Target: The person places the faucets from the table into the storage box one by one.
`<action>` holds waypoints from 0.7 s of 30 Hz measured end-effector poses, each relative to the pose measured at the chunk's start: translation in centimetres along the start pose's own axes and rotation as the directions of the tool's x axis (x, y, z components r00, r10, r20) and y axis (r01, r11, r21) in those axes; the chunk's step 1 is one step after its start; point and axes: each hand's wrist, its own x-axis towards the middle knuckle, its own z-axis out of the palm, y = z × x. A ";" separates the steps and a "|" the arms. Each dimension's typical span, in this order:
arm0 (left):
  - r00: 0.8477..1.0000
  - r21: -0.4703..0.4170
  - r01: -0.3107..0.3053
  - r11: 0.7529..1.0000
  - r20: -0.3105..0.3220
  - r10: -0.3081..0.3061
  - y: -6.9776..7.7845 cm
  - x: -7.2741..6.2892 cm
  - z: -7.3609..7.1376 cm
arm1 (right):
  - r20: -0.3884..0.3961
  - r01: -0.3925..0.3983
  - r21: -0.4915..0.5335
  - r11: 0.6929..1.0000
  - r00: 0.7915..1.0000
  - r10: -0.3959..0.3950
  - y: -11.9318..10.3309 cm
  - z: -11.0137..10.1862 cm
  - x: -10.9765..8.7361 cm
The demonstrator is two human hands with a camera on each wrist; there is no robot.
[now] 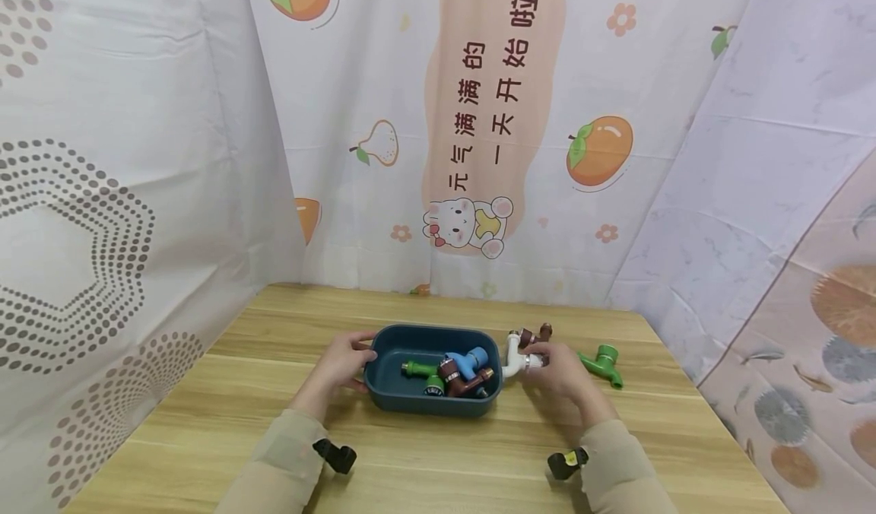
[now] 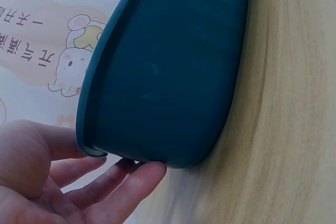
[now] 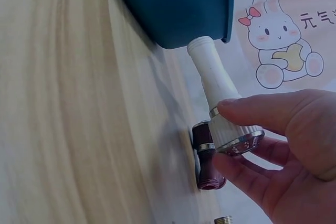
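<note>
My left hand [image 1: 342, 363] holds the left end of a dark blue plastic basin [image 1: 431, 405]; in the left wrist view its fingers [image 2: 131, 190] touch the end wall and rim. Inside lie a green tap [image 1: 419, 369], a blue tap [image 1: 467, 363] and a brown tap [image 1: 465, 381], overlapping. Just beyond the right end, my right hand [image 1: 557, 373] pinches a white tap [image 1: 512, 358] by its ribbed, chrome-capped part [image 3: 235, 132]. The right wrist view shows the white tap's threaded end close to the basin; whether they touch I cannot tell.
Another brown tap [image 1: 537, 335] lies behind the white one. Right of my right hand lies another green tap [image 1: 605, 366]. Everything stands on a wood-grain table [image 1: 438, 468], with printed curtains [image 1: 383, 255] along its back and sides.
</note>
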 end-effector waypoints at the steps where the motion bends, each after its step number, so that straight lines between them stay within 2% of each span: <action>1: 1.000 0.000 0.001 1.000 0.000 -0.001 0.0 0.0 0.0 | -0.003 -0.004 0.005 1.000 1.000 0.004 0.0 -0.1 0.0; 12: 1.000 -0.002 -0.001 1.000 0.005 0.001 0.3 -0.3 -0.1 | -0.032 0.038 -0.022 0.999 0.999 -0.039 0.0 -1.1 -0.2; 21: 1.000 0.006 -0.010 1.000 0.008 0.010 0.4 -0.4 -0.1 | -0.037 0.034 -0.020 0.999 0.999 -0.035 -0.4 -1.8 -0.3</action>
